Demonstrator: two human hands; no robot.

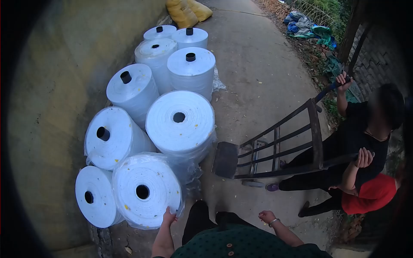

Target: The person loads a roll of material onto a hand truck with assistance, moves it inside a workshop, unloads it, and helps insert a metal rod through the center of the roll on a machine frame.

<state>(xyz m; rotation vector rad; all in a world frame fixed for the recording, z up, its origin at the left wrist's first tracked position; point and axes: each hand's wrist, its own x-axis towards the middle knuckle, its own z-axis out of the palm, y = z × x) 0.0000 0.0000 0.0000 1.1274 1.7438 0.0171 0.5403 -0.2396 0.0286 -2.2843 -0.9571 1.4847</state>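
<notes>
My left hand (pixel 170 216) rests on the right edge of the nearest white plastic roll (pixel 148 189), its fingers at the wrapped rim. That roll stands upright with a dark hole in its top. My right hand (pixel 267 216), with a bracelet at the wrist, hangs over the ground and touches nothing; its fingers are partly curled. Behind the near roll stands another large roll (pixel 180 120), and to its left is a slightly tilted roll (pixel 97 195). A person in dark clothes holds a metal hand truck (pixel 279 148) by both handles, its plate low beside the rolls.
Several more wrapped rolls (pixel 190 66) line the wall (pixel 56 107) at the left. Yellow sacks (pixel 183 13) lie at the far end. A second person in a red top (pixel 372 193) stands at the right. Bricks and blue-green sheeting (pixel 307 30) edge the path (pixel 254 64).
</notes>
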